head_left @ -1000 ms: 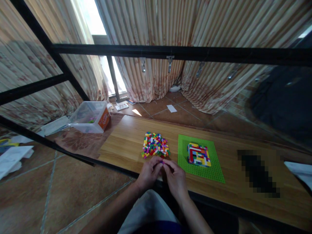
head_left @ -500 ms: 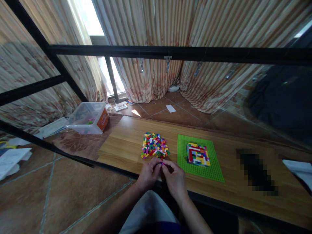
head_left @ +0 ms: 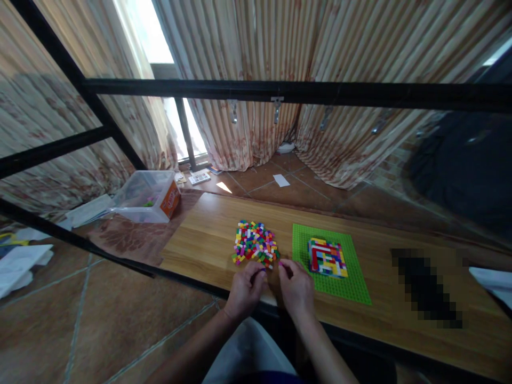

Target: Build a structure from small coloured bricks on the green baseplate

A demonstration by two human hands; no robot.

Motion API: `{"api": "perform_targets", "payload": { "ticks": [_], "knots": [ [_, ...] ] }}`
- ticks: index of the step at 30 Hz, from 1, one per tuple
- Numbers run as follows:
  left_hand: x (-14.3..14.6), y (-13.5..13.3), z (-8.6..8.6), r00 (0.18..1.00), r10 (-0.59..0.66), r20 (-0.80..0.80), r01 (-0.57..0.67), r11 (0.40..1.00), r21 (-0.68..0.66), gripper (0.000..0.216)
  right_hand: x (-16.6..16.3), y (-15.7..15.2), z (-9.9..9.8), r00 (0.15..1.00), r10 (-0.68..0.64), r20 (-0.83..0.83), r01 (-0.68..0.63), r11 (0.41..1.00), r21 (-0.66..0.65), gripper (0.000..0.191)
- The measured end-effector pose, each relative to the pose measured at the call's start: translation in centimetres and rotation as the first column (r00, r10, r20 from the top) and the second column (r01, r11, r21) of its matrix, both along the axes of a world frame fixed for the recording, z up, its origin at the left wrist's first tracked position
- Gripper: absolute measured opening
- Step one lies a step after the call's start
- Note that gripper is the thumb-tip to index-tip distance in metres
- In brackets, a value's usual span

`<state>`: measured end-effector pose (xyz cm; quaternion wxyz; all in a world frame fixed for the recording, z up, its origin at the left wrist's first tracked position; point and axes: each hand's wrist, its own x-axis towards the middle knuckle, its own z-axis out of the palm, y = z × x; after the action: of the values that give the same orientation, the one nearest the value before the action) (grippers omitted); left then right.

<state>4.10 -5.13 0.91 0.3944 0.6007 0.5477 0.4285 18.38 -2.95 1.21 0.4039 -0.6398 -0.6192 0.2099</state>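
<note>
My left hand (head_left: 246, 289) is closed in a pinch at the table's near edge, just below a pile of small coloured toy bricks (head_left: 256, 242). A tiny bluish-purple brick (head_left: 263, 270) shows at its fingertips. Slightly apart from it, my right hand (head_left: 298, 288) pinches a small pink brick (head_left: 280, 263), mostly hidden by the fingers. To the right of the pile lies a green studded baseplate (head_left: 298, 250). On it sits a block of many-coloured bricks (head_left: 328, 257) in several layers, with red and white strips on top.
The wooden table (head_left: 200, 234) carries a pixelated dark object (head_left: 428, 288) on the right. A clear plastic box (head_left: 148, 197) with an orange label stands on a rug at the left. A black metal bar (head_left: 256, 88) crosses in front of the curtains (head_left: 260, 42).
My hands, which were together at one small purple-pink piece, have moved apart. The right hand has shifted right, and each hand now pinches its own small brick.
</note>
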Motion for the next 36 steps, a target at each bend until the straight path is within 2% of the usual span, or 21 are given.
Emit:
{"api": "perform_targets", "payload": {
  "ticks": [3,5,9,14,19,24,30,36],
  "knots": [
    [-0.1,0.1,-0.2,1.0,0.019,-0.01,-0.019,1.0,0.024,0.018,0.2,1.3,0.3,0.987,0.062,0.146,-0.061,0.998,-0.016,0.024],
    [0.0,0.2,-0.2,0.999,0.036,-0.009,-0.036,0.999,0.029,0.018,0.1,1.7,0.3,0.977,0.108,0.183,-0.103,0.994,-0.037,0.021],
    [0.1,0.5,0.4,0.995,0.07,-0.066,-0.067,0.996,0.051,0.016,0.1,1.6,0.3,0.979,0.143,0.148,-0.138,0.99,-0.042,0.019],
    [-0.4,0.9,1.0,0.969,0.053,-0.24,-0.022,0.991,0.129,0.012,0.7,2.9,1.2,0.976,0.131,0.176,-0.134,0.991,0.005,0.027],
    [-0.7,1.4,0.4,0.932,0.084,-0.352,-0.007,0.977,0.215,0.013,0.2,5.3,1.8,0.937,0.187,0.295,-0.161,0.981,-0.113,0.022],
    [-0.5,1.8,-0.3,0.923,0.12,-0.367,-0.033,0.972,0.234,0.011,-0.4,5.9,1.2,0.948,0.177,0.264,-0.128,0.973,-0.19,0.013],
    [-0.4,2.0,-1.0,0.917,0.147,-0.372,-0.06,0.97,0.233,0.017,-0.4,5.9,0.4,0.963,0.136,0.234,-0.105,0.984,-0.143,0.013],
    [-0.5,1.8,-1.0,0.899,0.151,-0.41,-0.052,0.969,0.243,0.022,-0.4,5.9,-0.2,0.962,0.162,0.222,-0.142,0.984,-0.104,0.015]
  ]
}}
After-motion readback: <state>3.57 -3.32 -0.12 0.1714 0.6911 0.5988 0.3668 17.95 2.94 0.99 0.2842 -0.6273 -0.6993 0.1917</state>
